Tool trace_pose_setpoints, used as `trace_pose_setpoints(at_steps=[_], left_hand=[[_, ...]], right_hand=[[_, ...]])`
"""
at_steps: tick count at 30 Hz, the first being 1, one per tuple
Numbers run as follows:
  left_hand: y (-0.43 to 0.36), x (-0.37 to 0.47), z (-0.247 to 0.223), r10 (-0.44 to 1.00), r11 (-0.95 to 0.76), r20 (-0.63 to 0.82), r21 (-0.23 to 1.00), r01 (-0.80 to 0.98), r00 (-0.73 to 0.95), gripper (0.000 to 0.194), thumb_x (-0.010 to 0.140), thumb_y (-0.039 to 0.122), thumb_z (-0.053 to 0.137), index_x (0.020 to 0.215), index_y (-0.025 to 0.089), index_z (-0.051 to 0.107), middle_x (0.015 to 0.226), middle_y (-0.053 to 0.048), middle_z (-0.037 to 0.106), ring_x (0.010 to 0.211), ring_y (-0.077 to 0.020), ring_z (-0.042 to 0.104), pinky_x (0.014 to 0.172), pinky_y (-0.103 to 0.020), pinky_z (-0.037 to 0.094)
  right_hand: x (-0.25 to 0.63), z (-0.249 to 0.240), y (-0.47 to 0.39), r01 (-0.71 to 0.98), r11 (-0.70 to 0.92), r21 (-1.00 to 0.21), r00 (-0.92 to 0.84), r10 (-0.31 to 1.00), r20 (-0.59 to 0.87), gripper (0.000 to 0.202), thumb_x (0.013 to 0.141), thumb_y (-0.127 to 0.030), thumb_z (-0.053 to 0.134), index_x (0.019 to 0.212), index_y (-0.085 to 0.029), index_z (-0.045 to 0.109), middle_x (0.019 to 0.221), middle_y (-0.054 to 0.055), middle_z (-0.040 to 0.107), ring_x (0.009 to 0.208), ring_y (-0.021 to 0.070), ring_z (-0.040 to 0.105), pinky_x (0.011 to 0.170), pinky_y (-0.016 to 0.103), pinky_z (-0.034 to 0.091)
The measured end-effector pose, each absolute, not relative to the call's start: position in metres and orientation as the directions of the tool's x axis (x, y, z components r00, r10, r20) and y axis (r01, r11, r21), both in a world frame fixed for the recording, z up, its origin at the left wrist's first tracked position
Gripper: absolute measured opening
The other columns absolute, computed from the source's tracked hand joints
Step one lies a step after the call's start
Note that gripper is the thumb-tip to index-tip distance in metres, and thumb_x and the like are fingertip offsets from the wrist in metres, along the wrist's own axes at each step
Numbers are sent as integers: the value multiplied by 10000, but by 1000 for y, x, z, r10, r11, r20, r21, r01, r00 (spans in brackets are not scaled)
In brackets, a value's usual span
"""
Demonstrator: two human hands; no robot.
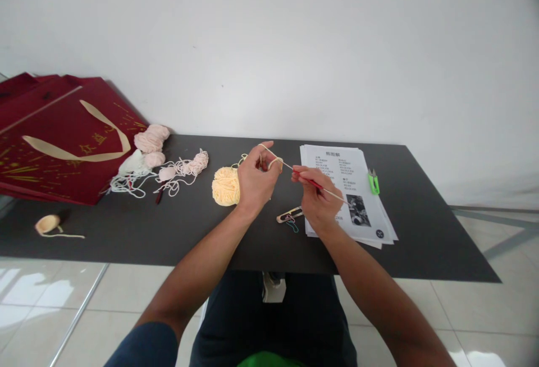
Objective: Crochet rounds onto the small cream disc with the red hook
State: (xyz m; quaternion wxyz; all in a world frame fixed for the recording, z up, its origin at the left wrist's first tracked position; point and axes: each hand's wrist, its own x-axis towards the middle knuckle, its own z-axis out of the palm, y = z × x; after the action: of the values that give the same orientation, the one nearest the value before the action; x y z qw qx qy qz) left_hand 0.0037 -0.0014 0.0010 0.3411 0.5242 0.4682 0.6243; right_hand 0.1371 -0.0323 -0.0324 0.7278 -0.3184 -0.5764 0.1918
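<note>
My left hand is closed on cream yarn, which loops around its raised fingers. From there a taut strand crosses to my right hand, which pinches a thin crochet hook with a red grip. A pale thin length sticks out behind the right hand, over the printed sheets; whether it is yarn or hook I cannot tell. Just left of my left hand sits a pale yellow yarn ball. Under the right hand lie a small long tool and a teal stitch marker.
Printed sheets lie at right, with green thread snips on their edge. Leftward are pink yarn balls, tangled white yarn, a dark red paper bag and a small cream crocheted piece. A wall backs the dark table.
</note>
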Motion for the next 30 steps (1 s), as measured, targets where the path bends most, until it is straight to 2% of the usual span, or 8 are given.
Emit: trace_pose_setpoints(at_steps=[6, 11, 17, 19, 22, 27, 30], left_hand=[[6, 1, 0, 978, -118, 55, 940, -321, -200, 484, 663, 217, 872, 1113, 152, 706, 815, -10, 766, 663, -141, 689, 686, -288, 555], [6, 0, 3, 993, -70, 19, 893, -445, -118, 534, 621, 221, 924, 1114, 146, 732, 784, -7, 775, 646, -132, 696, 691, -272, 543], [10, -5, 6, 1000, 26, -13, 766, -642, 25, 552, 612, 192, 948, 1128, 159, 753, 764, 9, 758, 680, -116, 701, 748, -268, 544], [11, -7, 6, 998, 59, -24, 749, -660, 63, 551, 614, 183, 945, 1132, 161, 759, 753, 13, 746, 688, -116, 698, 752, -269, 542], [11, -9, 9, 995, 87, -35, 745, -661, 91, 563, 612, 169, 939, 1146, 159, 762, 726, 20, 729, 664, -105, 673, 733, -262, 532], [8, -10, 12, 988, 111, -31, 813, -572, 148, 585, 580, 151, 929, 1142, 152, 770, 700, 38, 699, 627, -90, 628, 679, -248, 490], [7, -10, 12, 985, 103, -25, 875, -473, 169, 587, 580, 134, 908, 1149, 141, 766, 677, 53, 676, 595, -71, 579, 640, -233, 444]], right_hand=[[137, -39, -30, 106, 708, -698, 213, 669, 712, 246, 947, -182, 691, 1091, -349, 799, 1136, 20, 827, 969, 216, 798, 868, 443, 692], [136, -39, -30, 131, 705, -697, 187, 673, 716, 277, 943, -176, 693, 1124, -355, 802, 1165, 18, 824, 1029, 226, 790, 900, 449, 684], [136, -37, -31, 104, 692, -714, 182, 693, 698, 317, 918, -164, 725, 1129, -388, 802, 1183, 5, 819, 1082, 231, 762, 928, 460, 645], [135, -36, -30, 22, 654, -756, 208, 737, 643, 282, 919, -181, 729, 1089, -390, 812, 1170, 2, 821, 1028, 218, 757, 819, 415, 642], [136, -35, -25, -154, 564, -811, 246, 817, 522, 208, 925, -224, 732, 1039, -377, 815, 1143, -2, 824, 846, 171, 736, 660, 341, 591], [145, -27, -16, -397, 461, -794, 234, 887, 398, 84, 912, -293, 761, 988, -327, 746, 1012, -17, 819, 721, 118, 689, 625, 276, 543], [154, -22, -13, -369, 487, -792, 216, 874, 436, 86, 906, -291, 770, 954, -290, 698, 969, -13, 802, 701, 107, 668, 646, 269, 535]])
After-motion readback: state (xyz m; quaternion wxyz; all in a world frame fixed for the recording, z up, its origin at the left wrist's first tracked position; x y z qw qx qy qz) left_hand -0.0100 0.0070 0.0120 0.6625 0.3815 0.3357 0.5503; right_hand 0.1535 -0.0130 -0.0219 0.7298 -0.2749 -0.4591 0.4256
